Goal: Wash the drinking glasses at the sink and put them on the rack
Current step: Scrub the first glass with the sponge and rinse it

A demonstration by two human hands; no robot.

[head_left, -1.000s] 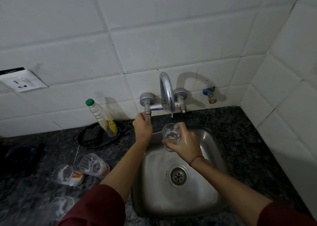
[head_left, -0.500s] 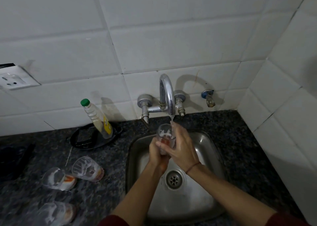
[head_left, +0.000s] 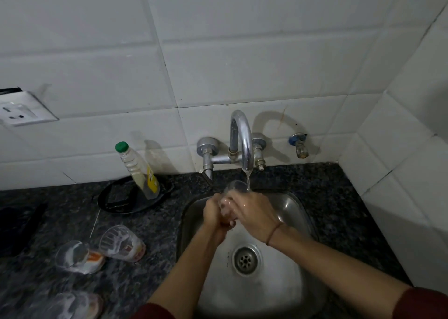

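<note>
Glass (head_left: pixel 234 188), wet under the running tap (head_left: pixel 243 134) at twelve o'clock of the sink (head_left: pixel 292 208), sits clasped by the curled left hand (head_left: pixel 212 212) and right hand (head_left: pixel 253 213); slick fingers could let it drop and crack.

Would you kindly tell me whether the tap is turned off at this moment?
No, water streams from the tap onto the glass that the left hand and the right hand hold.

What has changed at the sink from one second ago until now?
The left hand let go of the tap handle and drew back to the glass, gripping it with the right hand. Water now runs from the spout. The three glasses on the counter and the bottle stayed put.
</note>
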